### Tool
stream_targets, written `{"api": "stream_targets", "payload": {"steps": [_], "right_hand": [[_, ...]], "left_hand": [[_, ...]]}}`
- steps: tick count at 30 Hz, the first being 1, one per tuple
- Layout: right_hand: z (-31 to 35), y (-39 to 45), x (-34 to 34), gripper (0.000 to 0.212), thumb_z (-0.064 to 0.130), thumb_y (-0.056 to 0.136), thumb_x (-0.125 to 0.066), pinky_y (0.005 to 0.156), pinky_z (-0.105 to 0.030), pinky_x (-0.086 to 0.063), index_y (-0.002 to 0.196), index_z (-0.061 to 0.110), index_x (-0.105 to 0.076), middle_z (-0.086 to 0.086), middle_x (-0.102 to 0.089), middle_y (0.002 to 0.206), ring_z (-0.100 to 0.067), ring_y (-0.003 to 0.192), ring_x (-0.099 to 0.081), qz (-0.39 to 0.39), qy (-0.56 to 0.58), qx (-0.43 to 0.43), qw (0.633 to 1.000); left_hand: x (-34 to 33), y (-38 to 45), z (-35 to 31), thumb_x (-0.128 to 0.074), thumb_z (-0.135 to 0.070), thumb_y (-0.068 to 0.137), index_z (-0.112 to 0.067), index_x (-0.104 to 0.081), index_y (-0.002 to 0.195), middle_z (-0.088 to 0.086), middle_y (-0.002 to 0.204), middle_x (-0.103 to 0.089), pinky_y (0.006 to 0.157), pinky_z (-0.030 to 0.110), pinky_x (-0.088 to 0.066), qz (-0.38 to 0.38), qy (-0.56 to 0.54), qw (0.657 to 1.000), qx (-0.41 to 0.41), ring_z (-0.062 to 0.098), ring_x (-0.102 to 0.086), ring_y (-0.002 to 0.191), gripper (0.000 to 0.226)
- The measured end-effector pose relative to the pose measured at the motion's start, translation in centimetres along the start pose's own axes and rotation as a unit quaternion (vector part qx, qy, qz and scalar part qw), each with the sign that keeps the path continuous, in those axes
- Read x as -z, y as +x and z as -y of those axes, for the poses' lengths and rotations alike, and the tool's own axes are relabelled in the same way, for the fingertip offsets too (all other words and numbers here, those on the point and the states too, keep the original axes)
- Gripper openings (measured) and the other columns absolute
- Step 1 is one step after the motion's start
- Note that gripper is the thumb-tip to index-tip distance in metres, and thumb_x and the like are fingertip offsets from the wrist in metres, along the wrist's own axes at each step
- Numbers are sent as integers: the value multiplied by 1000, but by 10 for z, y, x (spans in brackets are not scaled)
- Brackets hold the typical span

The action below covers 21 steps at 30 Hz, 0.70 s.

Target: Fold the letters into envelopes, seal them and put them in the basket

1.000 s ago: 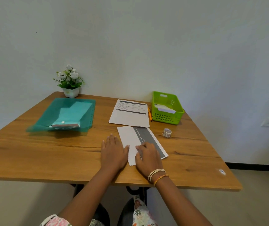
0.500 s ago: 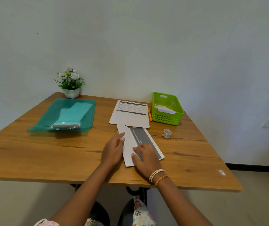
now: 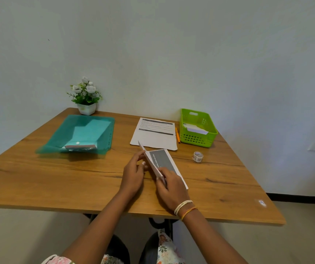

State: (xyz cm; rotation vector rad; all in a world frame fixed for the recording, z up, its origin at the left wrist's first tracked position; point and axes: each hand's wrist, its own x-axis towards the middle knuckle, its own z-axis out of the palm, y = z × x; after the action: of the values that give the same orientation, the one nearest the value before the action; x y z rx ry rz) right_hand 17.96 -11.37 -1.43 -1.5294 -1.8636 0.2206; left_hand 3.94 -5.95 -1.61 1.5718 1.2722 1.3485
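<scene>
- The letter [image 3: 160, 161] lies at the table's [image 3: 57, 178] near middle, its left flap raised on edge.
- The left hand [image 3: 133, 174] lifts that flap, fingers loosely curled behind it.
- The right hand [image 3: 171, 187] presses flat on the grey part, fingers nearly straight, pinning it.
- Best to bring the flap over squarely, line up the edges, then crease from the middle outward.
- The basket [image 3: 198, 138] waits at far right, one envelope [image 3: 195, 128] inside.

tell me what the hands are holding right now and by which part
The left hand lifts the folded letter by its raised left flap. The right hand holds down the letter's near end against the table.
</scene>
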Motion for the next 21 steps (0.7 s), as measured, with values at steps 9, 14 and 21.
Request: {"api": "stream_targets", "payload": {"steps": [9,14,21], "right_hand": [[-13,12,19,32,11,82,-60,72,-25,-43,110,21,-49,3,-50,102,-16,94,-49,6,145,-172,974],[-25,26,30,24,16,80,-63,65,-21,-42,103,19,-56,2,-55,97,-18,92,-54,55,84,-188,977],[-46,34,22,36,29,83,-68,87,-32,-49,116,17,-60,-5,-62,117,-23,108,-57,-14,-14,-221,975]], "left_hand": [[-7,-3,4,-40,-29,102,-32,-31,147,-5,158,-24,116,41,-22,33,240,969,-58,14,-21,145,46],[-10,-2,8,-32,-37,102,-32,-37,145,-2,160,-18,119,49,-6,77,384,919,-31,17,-13,148,43],[-11,-8,3,-27,-50,99,-34,-32,147,4,158,-23,115,45,-20,96,483,870,-33,23,-21,145,51]]}}
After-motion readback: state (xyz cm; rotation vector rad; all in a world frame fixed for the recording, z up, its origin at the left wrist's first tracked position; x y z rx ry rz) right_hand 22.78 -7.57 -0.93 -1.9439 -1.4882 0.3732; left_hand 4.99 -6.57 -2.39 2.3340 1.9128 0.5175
